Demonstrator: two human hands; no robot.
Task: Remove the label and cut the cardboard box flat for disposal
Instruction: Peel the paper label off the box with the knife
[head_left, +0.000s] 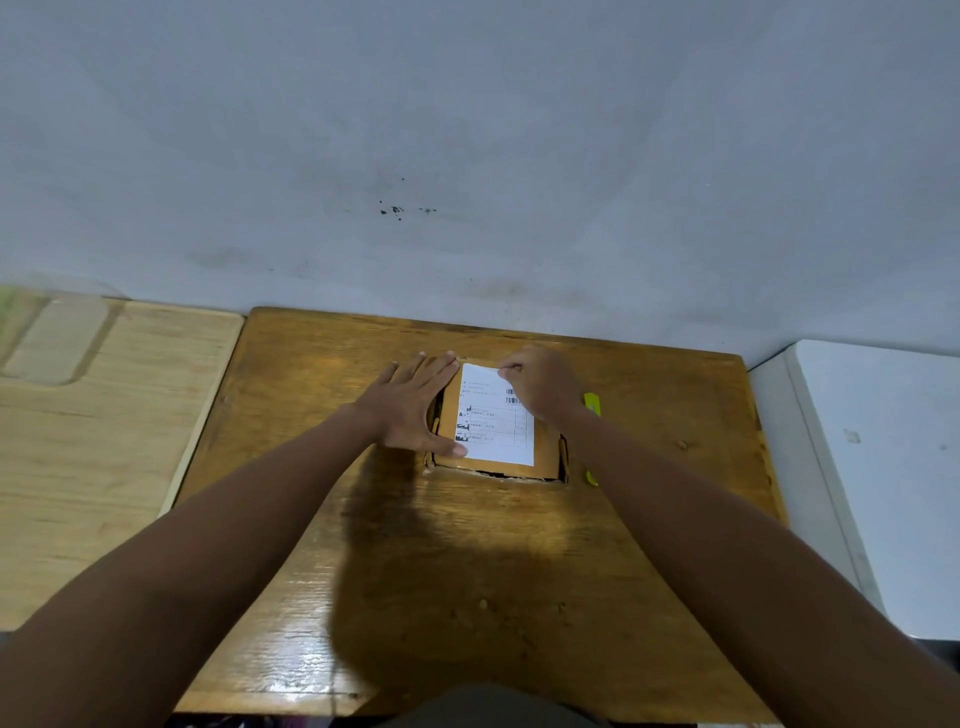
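A small, flat brown cardboard box (545, 452) lies on my glossy dark wooden table (467, 571), towards the table's far edge, close to the pale grey wall (467, 130). Most of the box's top is covered by a white rectangular paper label (493, 421) printed with rows of small black text and a barcode near its far right corner. The box's near edge looks ragged, with a dark gap beneath it. My left hand (415, 405) lies flat with fingers spread, pressing on the left side of the box, thumb reaching the label's near left corner. My right hand (540, 382) is curled, fingertips pinching the label's far edge. Just right of the box, a yellow utility knife (592, 402) lies partly hidden under my right wrist.
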